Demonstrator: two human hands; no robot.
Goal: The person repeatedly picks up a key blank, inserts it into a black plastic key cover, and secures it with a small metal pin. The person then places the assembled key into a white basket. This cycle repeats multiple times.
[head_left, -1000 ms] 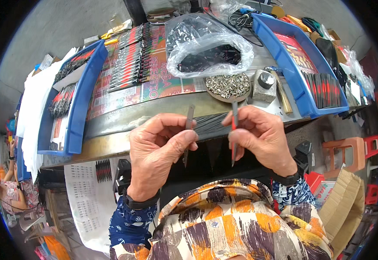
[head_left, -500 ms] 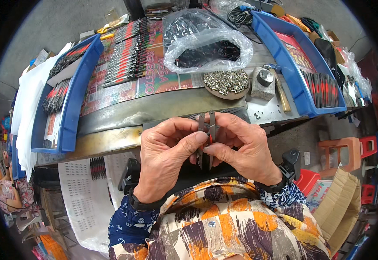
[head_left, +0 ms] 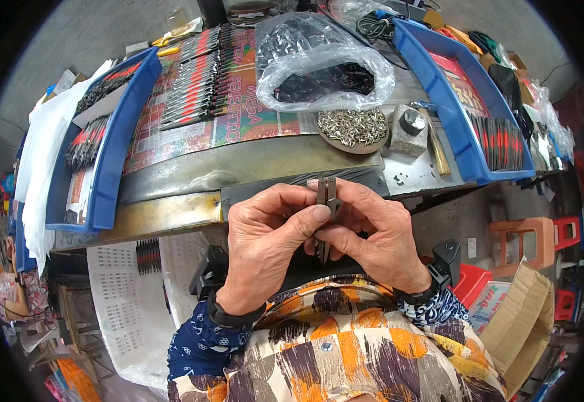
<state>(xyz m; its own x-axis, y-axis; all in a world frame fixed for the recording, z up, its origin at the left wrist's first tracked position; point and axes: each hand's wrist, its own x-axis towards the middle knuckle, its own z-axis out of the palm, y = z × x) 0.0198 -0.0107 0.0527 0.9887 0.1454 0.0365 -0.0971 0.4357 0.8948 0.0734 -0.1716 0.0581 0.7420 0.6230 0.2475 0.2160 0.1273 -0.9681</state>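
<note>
In front of my chest, above the near edge of the bench, my left hand and my right hand meet. Between them they pinch slim dark metal strips, held upright with small holes at the top end. The strips lie against each other, and their lower part is largely hidden by my thumbs and fingers. Just beyond my hands stands a round dish of small silvery rivets. A clear plastic bag of black parts lies behind the dish.
Blue trays stand left and right, holding black-and-red pieces. More such pieces lie in rows on the printed sheet. A metal block and a wooden-handled tool sit right of the dish. A white basket is below left.
The two strips, apart with a gap between them earlier, are now brought together side by side. The red patch that showed between my thumbs is no longer visible.
</note>
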